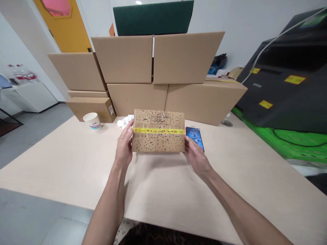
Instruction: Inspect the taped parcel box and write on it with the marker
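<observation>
A small cardboard box point(158, 141) with black specks and a yellow tape band across its middle is held up between my two hands, a little above the table point(158, 190). My left hand point(124, 144) presses against its left side, fingers partly behind it. On the opposite side, my right hand point(196, 154) grips the lower right edge, its fingertips partly hidden. Just behind my right hand lies a phone point(195, 136) with its screen lit. Crumpled white tissue point(124, 121) sits beyond my left hand.
Large cardboard boxes point(138, 98) are stacked across the back, topped by a dark green box point(153, 18). A paper cup point(92, 120) stands at the left. To the right, a big black machine point(286, 78) rises beside a green surface point(293, 139).
</observation>
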The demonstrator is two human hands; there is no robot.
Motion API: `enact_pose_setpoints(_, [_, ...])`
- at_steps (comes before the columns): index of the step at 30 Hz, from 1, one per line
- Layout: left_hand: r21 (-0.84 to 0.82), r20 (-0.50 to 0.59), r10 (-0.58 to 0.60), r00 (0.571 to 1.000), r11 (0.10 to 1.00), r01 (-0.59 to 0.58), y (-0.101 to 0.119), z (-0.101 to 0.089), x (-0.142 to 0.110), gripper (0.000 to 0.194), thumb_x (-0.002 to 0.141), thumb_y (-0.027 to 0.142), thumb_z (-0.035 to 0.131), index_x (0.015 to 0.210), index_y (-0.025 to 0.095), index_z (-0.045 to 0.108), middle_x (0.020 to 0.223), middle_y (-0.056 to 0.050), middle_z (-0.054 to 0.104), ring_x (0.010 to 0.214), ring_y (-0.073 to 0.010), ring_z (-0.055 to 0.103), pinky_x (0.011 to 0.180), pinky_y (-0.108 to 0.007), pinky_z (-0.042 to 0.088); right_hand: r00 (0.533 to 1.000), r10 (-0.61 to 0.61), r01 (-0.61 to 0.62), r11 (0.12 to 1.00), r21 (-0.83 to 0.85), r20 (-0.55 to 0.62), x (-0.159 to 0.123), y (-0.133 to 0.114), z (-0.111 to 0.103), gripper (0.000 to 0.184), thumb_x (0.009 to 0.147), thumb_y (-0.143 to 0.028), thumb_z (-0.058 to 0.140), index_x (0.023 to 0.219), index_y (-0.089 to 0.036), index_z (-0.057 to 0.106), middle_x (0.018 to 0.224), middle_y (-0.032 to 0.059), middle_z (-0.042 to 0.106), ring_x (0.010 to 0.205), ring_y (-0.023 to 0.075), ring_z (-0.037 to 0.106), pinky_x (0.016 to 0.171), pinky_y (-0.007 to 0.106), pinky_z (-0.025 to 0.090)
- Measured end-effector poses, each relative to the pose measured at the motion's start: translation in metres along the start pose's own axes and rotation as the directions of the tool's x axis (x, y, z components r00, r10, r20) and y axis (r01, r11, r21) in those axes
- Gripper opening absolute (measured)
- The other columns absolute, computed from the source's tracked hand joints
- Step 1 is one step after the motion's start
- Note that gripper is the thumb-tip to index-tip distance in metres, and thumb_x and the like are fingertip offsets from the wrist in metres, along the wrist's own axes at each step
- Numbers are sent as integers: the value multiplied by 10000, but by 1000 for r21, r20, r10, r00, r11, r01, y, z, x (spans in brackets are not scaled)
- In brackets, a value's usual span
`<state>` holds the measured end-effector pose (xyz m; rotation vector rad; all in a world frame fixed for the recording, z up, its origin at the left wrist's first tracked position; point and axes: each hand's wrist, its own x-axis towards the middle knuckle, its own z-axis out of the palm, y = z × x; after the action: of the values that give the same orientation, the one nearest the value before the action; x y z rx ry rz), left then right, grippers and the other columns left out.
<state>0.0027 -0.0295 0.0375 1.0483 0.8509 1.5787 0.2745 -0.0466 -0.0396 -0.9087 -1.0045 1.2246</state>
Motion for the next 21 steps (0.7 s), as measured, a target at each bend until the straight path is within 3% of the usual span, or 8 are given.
enact_pose_setpoints(4, [44, -8, 15, 1000, 999, -14, -3, -2, 1, 474, 854, 577, 706, 1232, 292, 718, 1517, -48, 585, 1472, -337, 450, 1179, -501, 382, 1000, -8, 9, 1000, 24, -3, 0, 1, 0, 443, 885, -589, 671, 1285, -399, 687, 1547, -36, 564, 1455, 257, 496, 1194, 494, 427])
enact_pose_setpoints(9, [66, -87, -62, 994, 996, 68, -17, -2, 5, 519, 811, 551, 766, 1246, 271, 713, 1468, -51, 630, 1440, -313, 496, 1173, -482, 411, 1000, -4, 4, 999, 39, -14, -2, -2, 3, 528, 792, -606, 775, 1258, -367, 708, 1525, -22, 590, 1524, 263, 397, 1271, 468, 303])
enact_pose_setpoints(12, [67, -111, -74, 991, 994, 81, -23, -3, 7, 523, 826, 570, 750, 1254, 271, 720, 1447, -39, 649, 1435, -306, 506, 1185, -466, 418, 1000, 0, 0, 1000, 26, 4, -3, -1, 4, 533, 787, -605, 783, 1253, -355, 710, 1518, -11, 597, 1529, 270, 388, 1275, 477, 291])
enact_pose_setpoints(17, [104, 38, -116, 993, 988, 112, -23, -9, 11, 545, 902, 707, 575, 1312, 368, 688, 1499, 20, 605, 1468, -300, 470, 1197, -455, 409, 1000, 19, -18, 999, 45, -19, -2, 2, 3, 522, 783, -588, 793, 1241, -357, 703, 1519, -19, 596, 1507, 275, 425, 1258, 481, 328])
enact_pose_setpoints(21, [89, 108, -111, 988, 991, 102, -21, -14, 11, 514, 910, 672, 590, 1348, 412, 654, 1569, 51, 532, 1502, -320, 418, 1203, -493, 380, 1000, 21, -19, 995, 95, -12, -3, -2, 5, 473, 820, -555, 768, 1247, -370, 685, 1507, -31, 607, 1497, 264, 442, 1220, 479, 400])
